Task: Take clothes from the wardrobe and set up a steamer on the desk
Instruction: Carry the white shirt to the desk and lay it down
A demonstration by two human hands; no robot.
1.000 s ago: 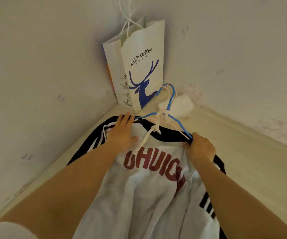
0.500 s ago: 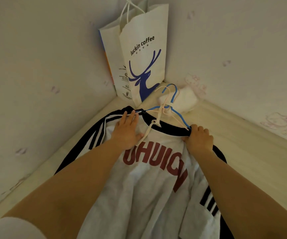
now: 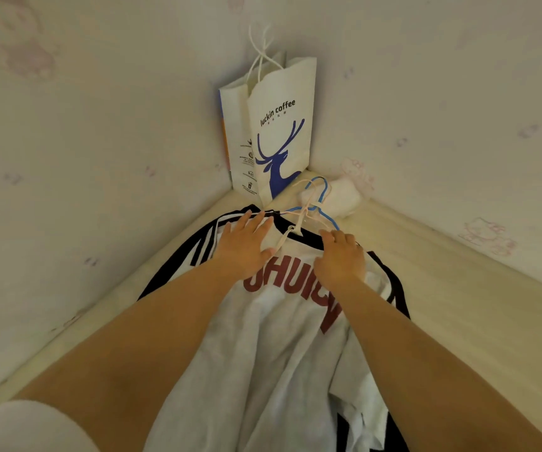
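Note:
A white T-shirt (image 3: 272, 347) with dark red letters, a black collar and black-striped sleeves lies spread on the pale wooden desk (image 3: 458, 295), collar toward the corner. A blue wire hanger and a pale one (image 3: 315, 212) stick out of its neck. My left hand (image 3: 245, 246) rests flat on the shirt's left shoulder, fingers spread. Over the collar on the right, my right hand (image 3: 341, 259) has its fingers curled at the blue hanger's arm; the grip itself is hidden. No steamer is in view.
A white paper bag (image 3: 279, 132) with a blue deer print stands in the desk's corner against two papered walls. A small white roll (image 3: 344, 197) lies beside it, behind the hangers. Bare desk surface stretches to the right of the shirt.
My right hand has slid left along the collar toward the hangers. My left hand stays on the shoulder. The view has tilted, so the bag appears lower.

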